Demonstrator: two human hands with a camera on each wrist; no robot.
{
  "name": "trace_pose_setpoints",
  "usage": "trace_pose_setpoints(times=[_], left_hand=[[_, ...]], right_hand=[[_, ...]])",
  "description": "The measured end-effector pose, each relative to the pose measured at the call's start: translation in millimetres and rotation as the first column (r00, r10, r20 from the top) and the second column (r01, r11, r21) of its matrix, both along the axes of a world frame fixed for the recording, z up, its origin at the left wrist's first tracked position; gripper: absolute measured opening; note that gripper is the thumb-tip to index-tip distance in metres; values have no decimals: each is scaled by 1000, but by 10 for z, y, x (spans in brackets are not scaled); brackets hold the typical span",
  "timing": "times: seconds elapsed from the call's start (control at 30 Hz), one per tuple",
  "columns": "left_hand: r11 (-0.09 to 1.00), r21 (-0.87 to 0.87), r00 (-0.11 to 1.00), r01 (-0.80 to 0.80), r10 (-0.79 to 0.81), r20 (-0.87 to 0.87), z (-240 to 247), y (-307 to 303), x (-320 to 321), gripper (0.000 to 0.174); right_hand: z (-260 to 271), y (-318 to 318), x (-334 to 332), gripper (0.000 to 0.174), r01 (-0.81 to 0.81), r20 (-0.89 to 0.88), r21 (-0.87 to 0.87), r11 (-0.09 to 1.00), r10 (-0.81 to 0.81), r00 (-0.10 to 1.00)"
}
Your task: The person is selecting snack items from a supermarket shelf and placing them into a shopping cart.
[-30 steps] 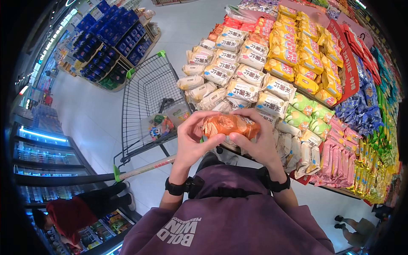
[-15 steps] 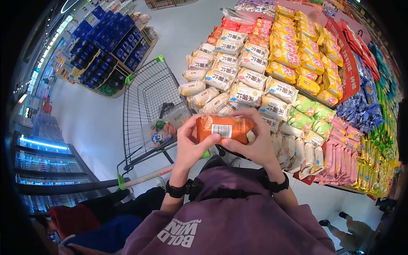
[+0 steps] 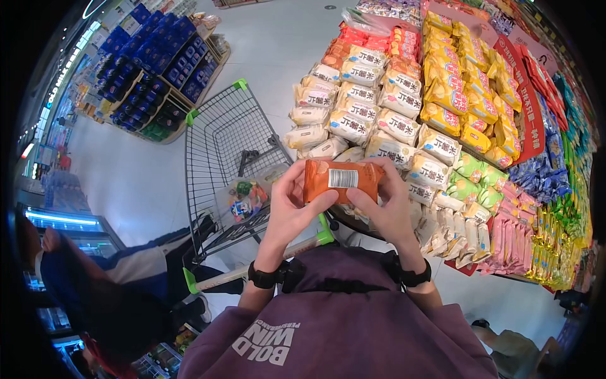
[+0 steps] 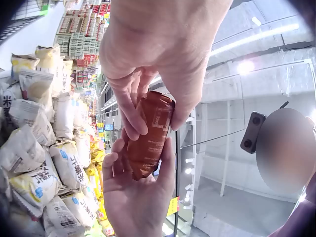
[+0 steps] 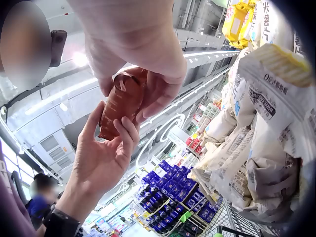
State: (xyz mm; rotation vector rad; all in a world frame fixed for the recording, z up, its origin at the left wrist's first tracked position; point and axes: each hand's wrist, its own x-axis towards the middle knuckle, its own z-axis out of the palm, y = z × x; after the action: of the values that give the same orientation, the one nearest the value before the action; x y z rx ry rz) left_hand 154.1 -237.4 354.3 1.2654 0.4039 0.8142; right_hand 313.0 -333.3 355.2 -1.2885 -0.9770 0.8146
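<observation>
An orange-brown snack packet (image 3: 315,183) is held in front of the chest, its white barcode panel facing up toward the head camera. My left hand (image 3: 291,201) grips one end, thumb across the near face and fingers behind. At the other end my right hand (image 3: 392,203) holds it the same way. Small pale print covers the packet's side (image 4: 154,131) in the left wrist view. The right wrist view shows the packet (image 5: 120,111) between both hands, with its crimped end partly under the right fingers.
A shopping cart (image 3: 221,129) stands left of the hands, with a colourful bag (image 3: 243,201) inside. Ahead and right, a display holds white packets (image 3: 388,148), yellow packets (image 3: 445,88) and pink packets (image 3: 508,230). Blue-packed shelves (image 3: 148,60) stand at far left. A passer-by (image 3: 120,278) is at lower left.
The packet has been turned in both hands from its pictured face to its barcode side. The display has shifted slightly right in view. A passer-by in blue and white has come in at lower left.
</observation>
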Motion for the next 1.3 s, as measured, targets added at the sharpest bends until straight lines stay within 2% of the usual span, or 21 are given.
trace_pose_setpoints(times=[0.3, 0.47, 0.6, 0.7, 0.9, 1.0, 1.1, 1.3], left_hand=[[1000, -9, 999, -22, 22, -36, -79, 125, -286, 50], [989, 145, 999, -38, 39, -1, -137, 234, -418, 57], [987, 162, 1000, -21, 24, -16, -102, 274, -490, 56], [978, 207, 999, 0, -8, 39, -124, 302, -503, 55], [974, 226, 998, -7, -8, 67, -159, 313, -527, 54], [979, 203, 1000, -21, 23, -7, -125, 276, -554, 55], [987, 158, 999, -27, 30, -12, -135, 258, -577, 57], [996, 92, 1000, 3, -1, -19, -178, 247, -535, 55]], right_hand=[[-134, 155, -230, 50, -73, -122, 55, 996, 79, 989], [-120, 209, -302, 52, -138, -13, 104, 985, 140, 990], [-120, 284, -304, 50, -221, 33, 174, 960, 219, 975], [-80, 310, -309, 49, -250, 89, 175, 952, 237, 967], [-90, 331, -351, 49, -252, 91, 186, 950, 239, 967], [-71, 311, -367, 51, -239, 131, 141, 961, 221, 966], [-39, 250, -385, 53, -232, 86, 77, 970, 226, 970], [-9, 181, -382, 55, -196, 47, 69, 978, 193, 980]])
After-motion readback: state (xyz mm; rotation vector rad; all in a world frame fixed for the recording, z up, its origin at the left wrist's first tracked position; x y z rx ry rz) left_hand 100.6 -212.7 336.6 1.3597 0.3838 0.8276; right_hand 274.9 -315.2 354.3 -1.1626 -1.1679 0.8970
